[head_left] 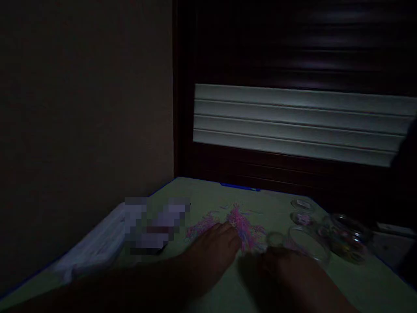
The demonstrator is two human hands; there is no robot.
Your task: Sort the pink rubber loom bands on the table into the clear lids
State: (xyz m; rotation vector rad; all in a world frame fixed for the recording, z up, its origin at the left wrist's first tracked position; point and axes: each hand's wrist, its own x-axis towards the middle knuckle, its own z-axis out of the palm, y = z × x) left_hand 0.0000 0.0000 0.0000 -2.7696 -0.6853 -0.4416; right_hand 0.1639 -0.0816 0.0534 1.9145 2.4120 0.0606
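Small pink and purple pieces [243, 228], too fine to make out singly, lie spread in a loose heap on the pale green table [202, 191]. My left hand [218, 243] rests palm down at the near edge of the heap, its fingers stretched forward over some pieces. To the right, my right hand [283, 265] is low over the table beside a clear round container [308, 245]. Its fingers are dark and blurred, and whether they hold anything is hidden.
Clear jars [348, 239] with coloured contents stand at the right, near small round containers [302, 218]. A white plastic-wrapped bundle [94, 243] lies along the left edge. A blue strip [240, 187] is at the far edge. The scene is dim.
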